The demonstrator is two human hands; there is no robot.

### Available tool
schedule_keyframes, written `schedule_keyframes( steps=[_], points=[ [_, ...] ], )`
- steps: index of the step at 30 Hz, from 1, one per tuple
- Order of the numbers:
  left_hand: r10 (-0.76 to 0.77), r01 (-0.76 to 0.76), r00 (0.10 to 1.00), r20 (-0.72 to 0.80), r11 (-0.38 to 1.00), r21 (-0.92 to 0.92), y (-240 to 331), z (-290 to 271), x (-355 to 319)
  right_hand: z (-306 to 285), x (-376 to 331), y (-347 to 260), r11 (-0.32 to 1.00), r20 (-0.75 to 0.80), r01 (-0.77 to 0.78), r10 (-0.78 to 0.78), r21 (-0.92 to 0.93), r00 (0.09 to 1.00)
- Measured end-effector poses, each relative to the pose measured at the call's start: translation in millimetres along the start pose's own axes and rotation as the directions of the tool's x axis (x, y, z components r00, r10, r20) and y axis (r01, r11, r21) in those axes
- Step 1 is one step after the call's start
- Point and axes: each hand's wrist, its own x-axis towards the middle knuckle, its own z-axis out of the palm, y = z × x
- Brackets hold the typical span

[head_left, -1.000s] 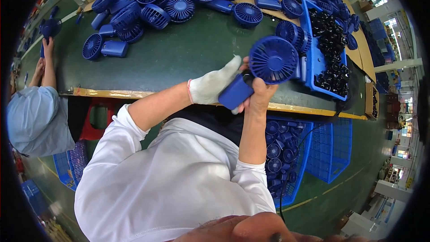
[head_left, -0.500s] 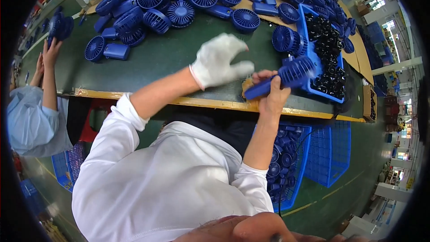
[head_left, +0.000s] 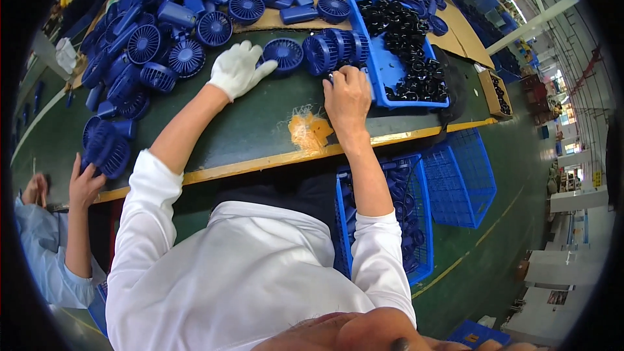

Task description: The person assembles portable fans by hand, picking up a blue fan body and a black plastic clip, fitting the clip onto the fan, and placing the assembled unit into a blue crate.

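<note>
My left hand (head_left: pixel 237 71), in a white glove, is open over the table. Its thumb reaches the left edge of a blue handheld fan (head_left: pixel 283 56) lying grille up; I cannot tell whether they touch. My bare right hand (head_left: pixel 349 99) has its fingers curled together at the near side of a row of blue handheld fans (head_left: pixel 335 49) standing side by side. Something small at its fingertips is mostly hidden, and I cannot make out what it is. Right beside that hand is a blue tray (head_left: pixel 390 99) holding many small black parts.
A large heap of blue fans (head_left: pixel 175 16) covers the table's far side, partly on cardboard (head_left: pixel 458 45). Torn yellow tape (head_left: pixel 309 131) marks the near edge. At the left a co-worker's hand (head_left: pixel 84 185) holds a fan. Blue crates (head_left: pixel 460 179) stand below on the right.
The fan in my right hand has gone to the row beside the tray, and that hand has moved up there. My left hand has swung left and away from me. The view has shifted.
</note>
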Motion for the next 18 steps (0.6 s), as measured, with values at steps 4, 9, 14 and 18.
schedule_keyframes(
  steps=[4,9,14,18],
  points=[
    [0.027,-0.03,0.999,-0.043,0.996,-0.085,13,-21,-40,-19,18,47,0.987,-0.091,-0.138,0.131,-0.076,0.987],
    [0.17,-0.171,0.985,-0.013,0.982,-0.081,35,-54,-78,-20,45,140,0.806,0.081,-0.082,0.159,-0.587,0.984],
    [0.136,-0.13,0.991,0.011,0.97,-0.206,56,-63,-99,-11,50,191,0.716,0.239,0.004,0.228,-0.699,0.944],
    [0.074,-0.058,0.995,0.069,0.976,-0.209,53,-63,-110,-2,69,187,0.794,0.277,-0.309,0.502,-0.523,0.819]
  ],
)
